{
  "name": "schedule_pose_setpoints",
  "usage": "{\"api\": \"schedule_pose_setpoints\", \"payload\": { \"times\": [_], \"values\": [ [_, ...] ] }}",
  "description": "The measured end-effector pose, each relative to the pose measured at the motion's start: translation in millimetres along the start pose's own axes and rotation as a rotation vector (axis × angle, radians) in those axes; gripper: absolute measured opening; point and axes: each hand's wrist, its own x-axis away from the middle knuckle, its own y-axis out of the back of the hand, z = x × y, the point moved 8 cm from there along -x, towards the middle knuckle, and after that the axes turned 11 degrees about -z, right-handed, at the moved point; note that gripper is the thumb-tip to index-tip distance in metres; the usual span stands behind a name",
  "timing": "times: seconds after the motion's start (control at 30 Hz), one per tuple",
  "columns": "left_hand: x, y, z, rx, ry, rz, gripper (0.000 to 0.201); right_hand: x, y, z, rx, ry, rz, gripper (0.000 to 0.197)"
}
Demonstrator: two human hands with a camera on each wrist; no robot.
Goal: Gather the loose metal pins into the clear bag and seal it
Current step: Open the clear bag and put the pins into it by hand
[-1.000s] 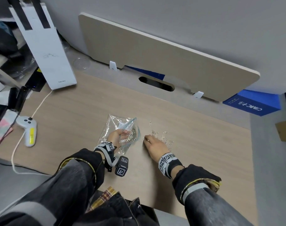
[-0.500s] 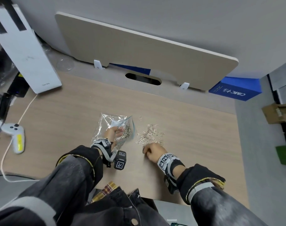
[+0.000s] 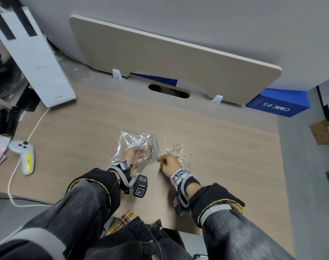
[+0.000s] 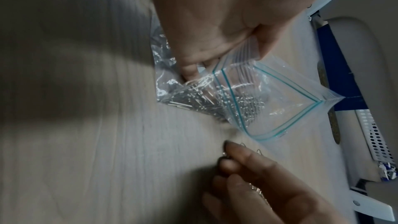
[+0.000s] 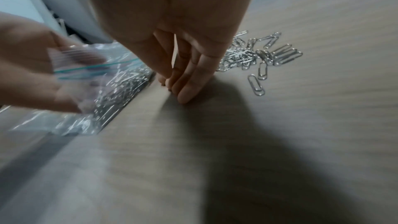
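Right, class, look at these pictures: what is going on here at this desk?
A person is gathering loose paper clips from a wooden desk into a clear zip bag. The left hand holds the bag's mouth open; it already holds many clips and is not sealed. The right hand, fingers bunched, is pinching up a few clips at the near edge of the pile, just beside the bag's opening. One stray clip lies apart, farther back. A good heap is yet to be collected.

A white controller [image 3: 23, 156] lies at the left, a white box [image 3: 28, 59] upper left, a blue box [image 3: 278, 106] upper right.
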Motion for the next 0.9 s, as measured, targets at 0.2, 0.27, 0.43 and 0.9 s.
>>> {"api": "schedule_pose_setpoints", "payload": {
  "times": [0.2,0.27,0.43,0.9],
  "values": [
    [0.6,1.0,-0.3,0.006,0.008,0.014,0.022,-7.8,53.3,-40.3,-0.157,-0.176,-0.256,0.03],
    [-0.8,0.2,-0.9,0.003,0.008,0.012,0.022,0.6,79.7,-66.1,-0.17,-0.305,-0.399,0.026],
    [-0.8,-1.0,-0.7,-0.026,0.019,0.012,0.024,24.5,82.2,-105.3,-0.181,-0.66,-0.502,0.029],
    [-2.6,1.4,0.3,0.0,0.012,-0.013,0.023,14.5,65.4,-53.2,0.237,-0.162,-0.229,0.068]
  ]
}}
